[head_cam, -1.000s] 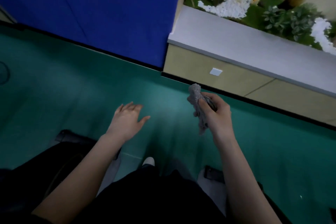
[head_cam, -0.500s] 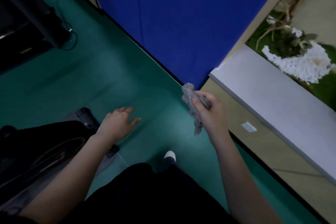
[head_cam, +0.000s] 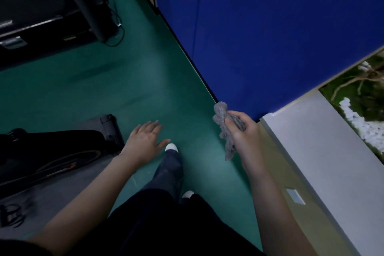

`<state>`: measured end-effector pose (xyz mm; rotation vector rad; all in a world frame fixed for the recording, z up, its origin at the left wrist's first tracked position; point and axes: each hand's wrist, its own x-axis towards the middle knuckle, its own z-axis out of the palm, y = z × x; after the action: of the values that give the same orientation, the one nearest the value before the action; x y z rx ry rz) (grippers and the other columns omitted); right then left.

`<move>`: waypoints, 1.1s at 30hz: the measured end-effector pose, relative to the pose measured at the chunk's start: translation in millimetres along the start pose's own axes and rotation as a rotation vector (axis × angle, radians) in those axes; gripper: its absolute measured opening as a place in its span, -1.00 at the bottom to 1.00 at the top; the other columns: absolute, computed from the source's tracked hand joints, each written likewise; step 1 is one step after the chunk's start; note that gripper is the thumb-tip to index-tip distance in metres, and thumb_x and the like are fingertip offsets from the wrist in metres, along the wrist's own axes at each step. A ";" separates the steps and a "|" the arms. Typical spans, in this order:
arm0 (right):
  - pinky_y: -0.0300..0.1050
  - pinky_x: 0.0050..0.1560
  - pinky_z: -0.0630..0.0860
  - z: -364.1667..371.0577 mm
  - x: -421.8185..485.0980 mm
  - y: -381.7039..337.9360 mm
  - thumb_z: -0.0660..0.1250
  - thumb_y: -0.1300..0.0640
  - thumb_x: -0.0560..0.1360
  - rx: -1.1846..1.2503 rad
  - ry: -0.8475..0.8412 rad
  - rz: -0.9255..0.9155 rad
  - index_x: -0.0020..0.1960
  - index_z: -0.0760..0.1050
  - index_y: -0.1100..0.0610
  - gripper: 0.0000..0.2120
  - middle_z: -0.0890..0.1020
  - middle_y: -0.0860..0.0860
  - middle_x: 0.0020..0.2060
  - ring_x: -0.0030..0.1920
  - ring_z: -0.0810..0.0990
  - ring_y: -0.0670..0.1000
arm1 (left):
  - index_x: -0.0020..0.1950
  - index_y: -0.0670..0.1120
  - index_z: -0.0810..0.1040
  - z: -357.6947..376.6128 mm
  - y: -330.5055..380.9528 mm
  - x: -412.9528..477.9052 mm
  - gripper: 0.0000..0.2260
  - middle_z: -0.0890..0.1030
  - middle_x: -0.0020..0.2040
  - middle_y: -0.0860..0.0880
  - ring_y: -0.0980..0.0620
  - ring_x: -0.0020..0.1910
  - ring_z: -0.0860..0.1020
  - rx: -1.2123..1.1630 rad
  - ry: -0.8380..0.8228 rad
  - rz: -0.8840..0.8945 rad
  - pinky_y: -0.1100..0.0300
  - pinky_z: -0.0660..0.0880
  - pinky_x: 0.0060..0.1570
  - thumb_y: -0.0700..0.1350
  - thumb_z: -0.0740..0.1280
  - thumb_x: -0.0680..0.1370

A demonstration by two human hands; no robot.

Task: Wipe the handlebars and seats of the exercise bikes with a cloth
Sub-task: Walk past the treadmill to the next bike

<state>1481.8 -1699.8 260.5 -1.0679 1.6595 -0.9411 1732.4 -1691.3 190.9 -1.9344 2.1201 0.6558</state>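
Note:
My right hand point(head_cam: 242, 131) grips a crumpled grey cloth point(head_cam: 225, 131) in the air, its loose end hanging down. My left hand point(head_cam: 145, 141) is held out flat with straight fingers and holds nothing. The black base of an exercise bike point(head_cam: 54, 151) lies on the floor to the left of my left hand. Neither handlebars nor a seat are in view.
A green floor point(head_cam: 128, 81) stretches ahead. A blue wall panel point(head_cam: 259, 27) stands to the right, beside a grey ledge point(head_cam: 315, 151) with plants and white pebbles point(head_cam: 361, 122). A black machine with cables point(head_cam: 52, 6) sits at the top left. My legs and white shoes point(head_cam: 171, 147) are below.
The view has swung left: the ledge and plants slid to the right, the bike base and black machine came into view. Both hands kept their poses; a foot has stepped forward.

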 end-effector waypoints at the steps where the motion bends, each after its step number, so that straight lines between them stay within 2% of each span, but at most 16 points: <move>1: -0.33 -0.09 0.52 5.7 13.1 -5.7 0.34 0.09 0.53 -0.013 -0.011 -0.016 0.07 0.57 -0.03 -0.87 0.66 -0.14 -0.05 -0.04 0.63 -0.17 | 0.52 -0.04 0.16 -2.3 -3.0 12.2 -0.41 0.12 0.56 -0.01 0.01 0.53 0.06 -0.003 -0.011 -0.008 0.06 -0.03 0.49 0.24 0.07 0.59; 3: -0.49 -0.22 0.46 17.8 40.3 -18.1 0.34 0.08 0.53 -0.056 -0.030 -0.034 0.05 0.56 -0.08 -0.88 0.65 -0.19 -0.09 -0.11 0.61 -0.27 | 0.53 -0.04 0.14 -9.6 -10.0 38.1 -0.41 0.12 0.56 -0.01 0.02 0.54 0.05 -0.018 -0.027 -0.018 0.06 -0.06 0.49 0.24 0.06 0.59; 8: -0.38 -0.18 0.48 50.7 110.6 -53.8 0.34 0.09 0.53 -0.156 -0.083 -0.041 0.08 0.56 -0.04 -0.86 0.63 -0.17 -0.09 -0.11 0.60 -0.24 | 0.53 -0.04 0.14 -37.0 -31.5 99.3 -0.42 0.18 0.54 -0.01 0.01 0.53 0.07 -0.068 -0.038 -0.046 0.05 -0.03 0.50 0.24 0.04 0.60; 11: -0.51 -0.28 0.44 73.3 145.6 -75.2 0.34 0.10 0.53 -0.177 -0.096 -0.071 0.05 0.56 -0.05 -0.88 0.61 -0.21 -0.14 -0.20 0.57 -0.33 | 0.52 -0.03 0.14 -53.3 -49.5 125.7 -0.43 0.20 0.53 -0.01 0.01 0.53 0.09 -0.084 -0.034 -0.064 0.05 -0.02 0.49 0.24 0.05 0.60; 13: -0.51 -0.28 0.44 88.0 164.2 -87.2 0.33 0.09 0.54 -0.190 -0.130 -0.086 0.06 0.56 -0.05 -0.88 0.61 -0.20 -0.14 -0.18 0.56 -0.34 | 0.52 -0.03 0.16 -63.0 -62.8 137.2 -0.43 0.22 0.53 -0.02 0.00 0.52 0.11 -0.110 -0.023 -0.102 0.05 -0.01 0.49 0.23 0.05 0.60; 17: -0.44 -0.24 0.49 119.0 196.3 -108.8 0.33 0.08 0.54 -0.220 -0.234 -0.125 0.09 0.57 -0.03 -0.85 0.62 -0.18 -0.11 -0.14 0.58 -0.29 | 0.50 -0.03 0.20 -74.9 -88.9 148.4 -0.45 0.30 0.49 -0.03 0.00 0.51 0.16 -0.149 0.027 -0.215 0.04 0.02 0.47 0.23 0.07 0.59; 24: -0.40 -0.28 0.48 179.7 259.3 -138.8 0.34 0.13 0.53 -0.294 -0.455 -0.239 0.03 0.56 -0.06 -0.88 0.60 -0.22 -0.21 -0.24 0.56 -0.33 | 0.47 -0.06 0.27 -87.3 -119.5 163.6 -0.45 0.37 0.44 -0.11 -0.04 0.49 0.21 -0.265 0.119 -0.458 0.04 0.05 0.45 0.22 0.12 0.58; 27: -0.45 -0.26 0.47 199.6 294.2 -149.5 0.35 0.14 0.52 -0.319 -0.554 -0.264 0.03 0.57 -0.06 -0.86 0.59 -0.26 -0.19 -0.21 0.56 -0.36 | 0.48 -0.05 0.26 -93.7 -122.7 178.5 -0.45 0.35 0.46 -0.08 -0.02 0.49 0.20 -0.294 0.137 -0.557 0.04 0.06 0.46 0.22 0.12 0.58; 30: -0.39 -0.14 0.48 212.2 336.8 -166.8 0.34 0.13 0.53 -0.341 -0.637 -0.288 0.08 0.58 -0.04 -0.85 0.58 -0.28 -0.14 -0.13 0.55 -0.32 | 0.49 -0.06 0.25 -105.6 -120.9 200.0 -0.45 0.35 0.46 -0.07 -0.02 0.49 0.19 -0.321 0.167 -0.657 0.04 0.07 0.46 0.21 0.11 0.59; 33: -0.40 -0.14 0.46 218.3 383.6 -187.6 0.34 0.11 0.53 -0.351 -0.678 -0.336 0.08 0.58 -0.03 -0.85 0.58 -0.28 -0.13 -0.13 0.54 -0.34 | 0.49 -0.06 0.24 -120.6 -114.1 227.2 -0.45 0.35 0.46 -0.07 -0.01 0.50 0.19 -0.342 0.176 -0.722 0.04 0.06 0.46 0.22 0.10 0.59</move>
<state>1656.1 -2146.6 259.3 -1.7144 1.1079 -0.4016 1833.8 -1953.5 177.8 -2.7886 1.2571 0.7298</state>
